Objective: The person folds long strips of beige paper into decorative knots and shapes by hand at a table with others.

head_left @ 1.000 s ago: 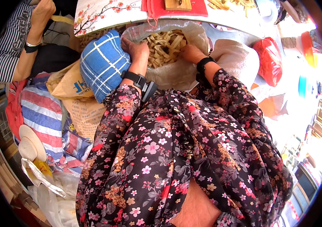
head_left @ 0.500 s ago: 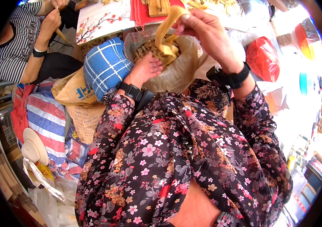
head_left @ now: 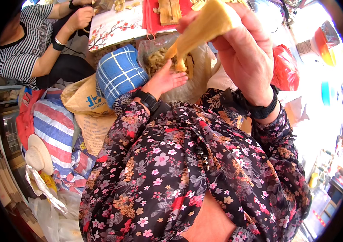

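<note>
Pinched between the fingers of my right hand [head_left: 246, 56] is a long, flexible yellow-tan strip [head_left: 205, 32], raised close to the camera. Its folded lower end dangles over a clear plastic bag [head_left: 203, 70] that holds many cut pieces [head_left: 155, 62] of similar colour. My left hand [head_left: 165, 82] is open over the bag's near side, fingers stretched out just beneath the hanging end. Whether those fingers touch the strip I cannot tell. Both wrists wear black bands.
Beyond the bag stands a white table [head_left: 115, 30] with a flower print, bearing a red cloth [head_left: 149, 18] and a wooden block [head_left: 169, 12]. Another person [head_left: 30, 52] works at left. Around me are a blue checked cloth bundle [head_left: 121, 74], a tan sack [head_left: 82, 94] and a red plastic bag [head_left: 286, 68].
My right hand has come up nearer the camera and to the right, lifting the strip. My left hand has shifted slightly right, its fingers still spread.
</note>
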Motion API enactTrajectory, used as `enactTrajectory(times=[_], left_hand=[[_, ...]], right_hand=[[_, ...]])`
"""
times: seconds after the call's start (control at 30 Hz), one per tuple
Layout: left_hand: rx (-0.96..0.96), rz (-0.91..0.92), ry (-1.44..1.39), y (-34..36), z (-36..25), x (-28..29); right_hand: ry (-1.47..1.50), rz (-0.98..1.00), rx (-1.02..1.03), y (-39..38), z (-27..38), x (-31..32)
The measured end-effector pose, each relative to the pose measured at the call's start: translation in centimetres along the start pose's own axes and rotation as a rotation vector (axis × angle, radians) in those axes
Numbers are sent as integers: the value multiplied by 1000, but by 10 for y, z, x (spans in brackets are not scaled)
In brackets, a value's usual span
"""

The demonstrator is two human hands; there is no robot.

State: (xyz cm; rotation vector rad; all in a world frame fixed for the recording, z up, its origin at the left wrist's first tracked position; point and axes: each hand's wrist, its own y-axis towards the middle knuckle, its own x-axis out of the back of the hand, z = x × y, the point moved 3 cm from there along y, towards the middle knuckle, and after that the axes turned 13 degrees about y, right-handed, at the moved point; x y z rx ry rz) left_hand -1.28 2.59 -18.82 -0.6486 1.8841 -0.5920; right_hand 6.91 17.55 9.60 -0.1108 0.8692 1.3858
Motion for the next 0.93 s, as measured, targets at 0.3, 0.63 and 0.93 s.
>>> enactTrajectory(times=[0.3, 0.63, 0.93], left_hand=[[-289, -107, -20, -43, -21, -13], [-1099, -307, 370, -183, -100, -76], [-1632, -77, 601, -234, -152, -148]], right_hand=[[-415, 85, 59, -7, 28, 3], [-873, 29, -355, -10, -100, 111], [-1231, 366, -490, -11, -146, 117]])
